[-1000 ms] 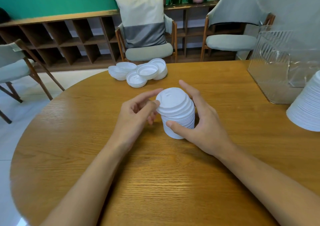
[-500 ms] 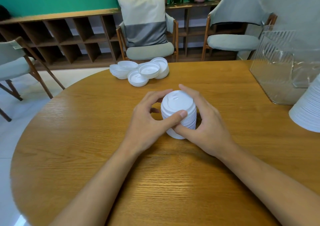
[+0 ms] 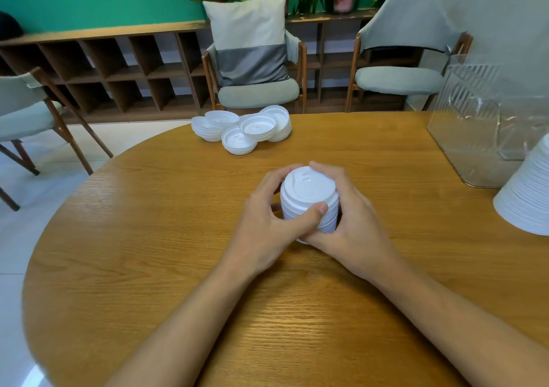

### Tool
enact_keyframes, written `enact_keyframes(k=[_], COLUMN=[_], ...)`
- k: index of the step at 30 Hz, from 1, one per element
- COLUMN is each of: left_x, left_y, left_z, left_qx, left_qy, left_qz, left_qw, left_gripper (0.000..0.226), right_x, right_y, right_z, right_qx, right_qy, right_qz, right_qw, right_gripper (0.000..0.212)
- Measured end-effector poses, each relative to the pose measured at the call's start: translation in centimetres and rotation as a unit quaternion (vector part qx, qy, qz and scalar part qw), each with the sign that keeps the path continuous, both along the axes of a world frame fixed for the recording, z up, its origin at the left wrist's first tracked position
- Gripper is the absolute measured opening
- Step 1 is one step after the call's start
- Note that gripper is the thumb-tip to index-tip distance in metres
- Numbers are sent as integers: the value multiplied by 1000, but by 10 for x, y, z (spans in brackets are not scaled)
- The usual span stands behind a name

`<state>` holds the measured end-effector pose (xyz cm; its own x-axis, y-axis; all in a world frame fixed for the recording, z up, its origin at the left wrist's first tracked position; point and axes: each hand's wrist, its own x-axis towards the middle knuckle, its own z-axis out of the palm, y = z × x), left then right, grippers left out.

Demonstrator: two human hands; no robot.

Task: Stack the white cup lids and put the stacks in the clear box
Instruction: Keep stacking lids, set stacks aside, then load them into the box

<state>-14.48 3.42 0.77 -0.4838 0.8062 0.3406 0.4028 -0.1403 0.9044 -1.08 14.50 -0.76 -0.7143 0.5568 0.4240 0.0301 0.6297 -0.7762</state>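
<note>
A tall stack of white cup lids [image 3: 309, 189] stands on the round wooden table [image 3: 148, 238] in front of me. My left hand [image 3: 267, 223] wraps its left side, thumb across the front. Around the right side curls my right hand [image 3: 353, 223], fingertips at the top rim. Loose white lids [image 3: 242, 128] lie in a heap at the table's far edge. The clear box [image 3: 481, 125] stands at the far right. Another big stack of white lids [image 3: 528, 196] sits at the right edge, partly cut off.
Three grey chairs with wooden legs stand beyond the table, one [image 3: 255, 68] holding a white and grey cushion. A low wooden shelf [image 3: 104, 59] runs along the green wall, with plants on top.
My left hand, open beside the stack a second ago, has closed round it. Both hands now grip the stack, which has straightened.
</note>
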Motion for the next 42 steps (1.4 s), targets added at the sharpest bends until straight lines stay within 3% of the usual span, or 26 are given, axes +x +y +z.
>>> enact_keyframes(k=[5,9,12,16,25,29,42], left_x=[-9,-37,-62,-92,-132,-129,-56], left_y=[-1,1,8,29,62,61,24], left_z=[-3,-9,-22,-23,-15,-16,-10], left_qx=[-12,-17,-43,-79,-184,-187,-108], left_qy=[38,59,182,286,349,382,338], left_qz=[-21,80,173,198,272,288,217], left_qw=[999,995,967,934,878,858,909], left_gripper=[61,52,41,41,40,30,17], right_x=[0,4,5,3,2,2,5], right_y=[5,18,24,27,28,28,26], right_z=[3,5,5,4,1,1,5], right_qx=[25,31,22,21,8,9,17], right_qy=[-3,0,-2,-2,-2,-4,-1], right_qz=[-10,-33,-38,-36,-28,-27,-31], right_qw=[1000,999,999,999,1000,1000,999], right_gripper=[86,86,87,87,86,86,88])
